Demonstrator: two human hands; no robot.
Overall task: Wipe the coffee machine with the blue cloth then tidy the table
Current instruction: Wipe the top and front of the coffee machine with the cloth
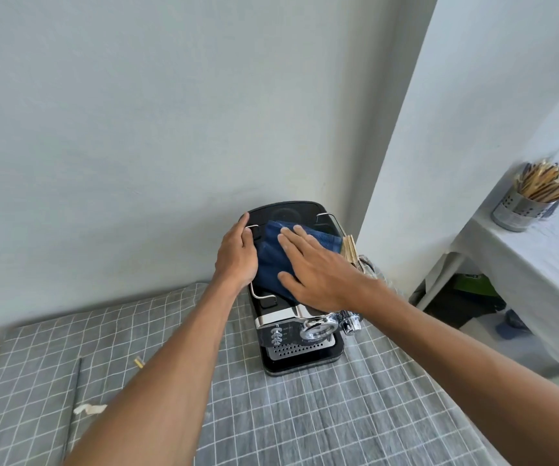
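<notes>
**Head view: blue cloth pressed flat on top of coffee machine**

Head camera looks down on a black coffee machine [300,334] standing at the far right of a table, close to the wall corner. Blue cloth [273,264] lies spread over the machine's top plate, between the chrome rails [330,218] that border that plate.

Right hand [315,270]: palm down on the cloth, fingers straight and slightly fanned, pressing it against the top. No curl round the fabric; the hand is flat, holding nothing.

Left hand [237,252]: set against the machine's left upper edge, just beside the cloth. Fingers reach forward along the top, the fingertips bent over the edge and the left rail. Whether it truly clasps the rail or only steadies the body, cannot tell.

Machine front: chrome band, round gauge [315,327], row of small buttons, perforated drip tray [300,349] at the base.

Just right of the machine, partly hidden behind the right wrist: a bundle of thin wooden sticks [349,248] in a holder.

Table covering: grey cloth with white grid [305,415]. On it, well left of the machine: a long thin dark rod [75,395], a small yellowish scrap [139,362], a crumpled pale scrap [90,408].

Far right, a separate white-covered table [540,264] carries a perforated metal canister [518,210] full of chopsticks [550,183].
</notes>
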